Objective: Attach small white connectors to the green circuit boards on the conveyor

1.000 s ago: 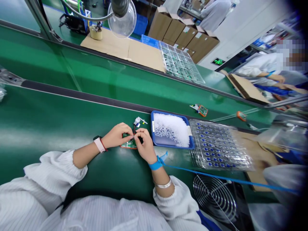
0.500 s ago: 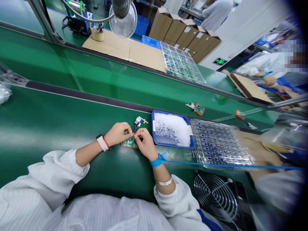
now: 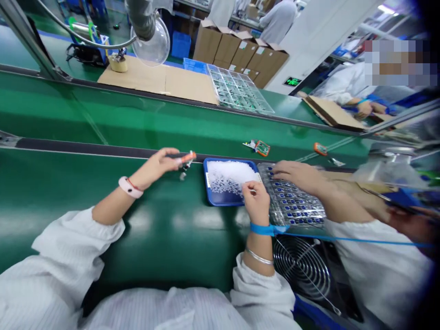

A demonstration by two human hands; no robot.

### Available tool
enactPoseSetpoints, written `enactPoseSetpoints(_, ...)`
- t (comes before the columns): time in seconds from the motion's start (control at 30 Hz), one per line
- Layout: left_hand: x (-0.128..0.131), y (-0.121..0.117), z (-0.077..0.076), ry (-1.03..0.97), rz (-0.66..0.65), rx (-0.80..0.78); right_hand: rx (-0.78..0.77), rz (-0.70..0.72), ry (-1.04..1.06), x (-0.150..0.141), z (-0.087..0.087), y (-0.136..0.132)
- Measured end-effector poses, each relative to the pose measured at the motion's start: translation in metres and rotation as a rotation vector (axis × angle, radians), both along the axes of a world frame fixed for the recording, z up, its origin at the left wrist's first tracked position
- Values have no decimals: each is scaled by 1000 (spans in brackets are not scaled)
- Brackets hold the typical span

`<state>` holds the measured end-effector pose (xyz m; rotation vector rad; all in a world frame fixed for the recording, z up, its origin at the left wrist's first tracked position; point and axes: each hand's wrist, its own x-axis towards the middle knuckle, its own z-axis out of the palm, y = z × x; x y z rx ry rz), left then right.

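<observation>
My left hand [image 3: 156,168] is raised over the bench and grips an orange-edged circuit board [image 3: 188,157] by its end. The board is tilted, with a small connector on short wires [image 3: 183,174] dangling below it. At the right front corner of a blue tray [image 3: 225,201] is my right hand [image 3: 257,199], thumb and fingertips pinched together. Whatever lies in that pinch is too small to make out. Small white plastic pieces [image 3: 233,172] fill most of the tray, thinning out toward its front.
A co-worker's hand [image 3: 299,176] reaches over clear blister trays [image 3: 299,206] of blue parts at the right. Another orange-edged board [image 3: 263,148] lies on the green belt [image 3: 144,130] beyond. A blue strap [image 3: 343,239] runs right from my wrist. A metal fan [image 3: 302,266] sits below.
My left hand has lifted the circuit board off the bench, up and left. My right hand has left the board and moved right to the tray. A co-worker's hand has come in over the blister trays.
</observation>
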<state>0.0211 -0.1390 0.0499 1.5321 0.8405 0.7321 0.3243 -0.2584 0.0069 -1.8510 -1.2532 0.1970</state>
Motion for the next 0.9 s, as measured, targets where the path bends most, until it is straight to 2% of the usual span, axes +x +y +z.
enactPoseSetpoints(0.07,12,34,6,-79,176,129,-59,38,-41,7,-6,0)
enactPoseSetpoints(0.17,23,77,2,40,395,433,-105,70,-138,8,-9,1)
enactPoseSetpoints(0.27,16,106,-19,310,412,600,-113,73,-195,8,-11,2)
enactPoseSetpoints(0.4,-9,122,-48,680,308,638,-111,62,-185,10,-12,0)
enactPoseSetpoints(0.47,-19,122,-53,767,308,665,-107,59,-177,11,-14,-2)
enactPoseSetpoints(0.57,-21,113,-53,765,359,749,-107,68,-190,14,-16,-2)
enactPoseSetpoints(0.73,-17,76,-51,717,320,821,-101,66,-238,20,-21,0)
enactPoseSetpoints(0.9,-37,41,-56,716,295,816,-90,59,-278,19,-21,1)
